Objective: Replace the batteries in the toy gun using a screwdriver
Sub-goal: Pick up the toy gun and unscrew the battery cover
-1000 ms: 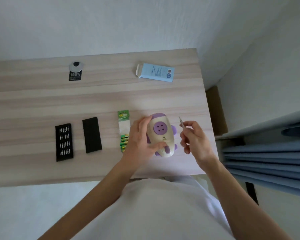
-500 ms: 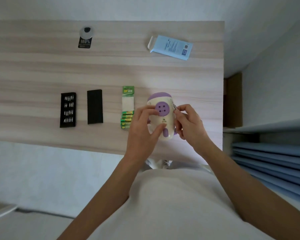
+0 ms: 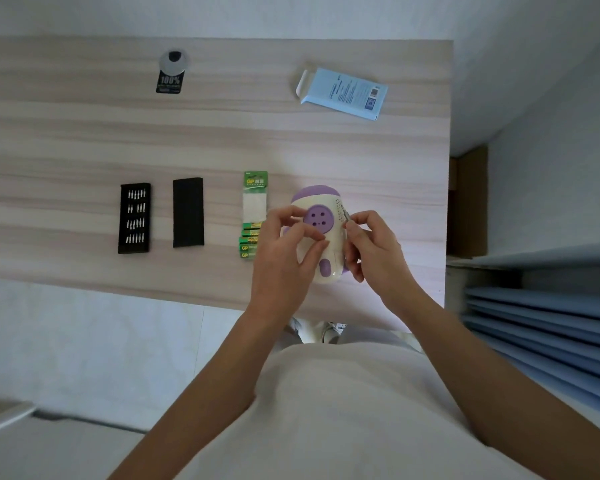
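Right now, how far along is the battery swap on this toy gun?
Done: the bit tray is open and the new batteries lie beside the toy gun. In hand: the left hand holds the toy while the right hand pinches the screwdriver, its tip at the toy's edge. Left: no cover looks off yet, and the batteries sit in their pack.

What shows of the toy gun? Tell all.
The toy gun looks like cream plastic, with a purple far end, a purple four-hole disc and a purple oval. It lies lengthwise near the right edge of the table. The left hand grips its left side; the right hand holds a screwdriver against its right side.
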Demonstrator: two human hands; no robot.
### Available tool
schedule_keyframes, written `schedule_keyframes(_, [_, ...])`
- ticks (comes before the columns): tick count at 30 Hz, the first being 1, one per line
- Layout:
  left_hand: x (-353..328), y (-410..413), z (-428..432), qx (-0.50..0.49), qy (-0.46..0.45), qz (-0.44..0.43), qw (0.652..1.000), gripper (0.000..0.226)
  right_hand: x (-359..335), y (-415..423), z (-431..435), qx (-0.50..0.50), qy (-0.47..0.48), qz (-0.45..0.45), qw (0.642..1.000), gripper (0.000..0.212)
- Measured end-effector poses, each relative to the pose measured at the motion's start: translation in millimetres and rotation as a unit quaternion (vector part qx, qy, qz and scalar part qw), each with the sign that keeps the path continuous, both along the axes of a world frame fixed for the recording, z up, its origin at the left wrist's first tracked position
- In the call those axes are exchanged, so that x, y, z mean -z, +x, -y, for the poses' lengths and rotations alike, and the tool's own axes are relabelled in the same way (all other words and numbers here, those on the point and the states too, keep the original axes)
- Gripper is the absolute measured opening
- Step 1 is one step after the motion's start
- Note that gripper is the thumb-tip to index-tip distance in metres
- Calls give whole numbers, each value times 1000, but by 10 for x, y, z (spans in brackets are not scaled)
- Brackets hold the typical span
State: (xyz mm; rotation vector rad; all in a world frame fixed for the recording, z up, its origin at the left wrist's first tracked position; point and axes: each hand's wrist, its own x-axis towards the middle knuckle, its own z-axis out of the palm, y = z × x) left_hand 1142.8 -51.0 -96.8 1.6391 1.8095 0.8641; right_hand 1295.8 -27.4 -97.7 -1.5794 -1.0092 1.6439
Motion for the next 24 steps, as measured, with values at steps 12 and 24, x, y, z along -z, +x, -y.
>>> schedule_keyframes(12, [16,17,4,30,1,-39,999,6,-29,-27,27,8,-1,1,1000,14])
schedule_keyframes(24, [67,14,9,53,23,-96,994,7,-25,-56,72,18,-1,8,1000,17])
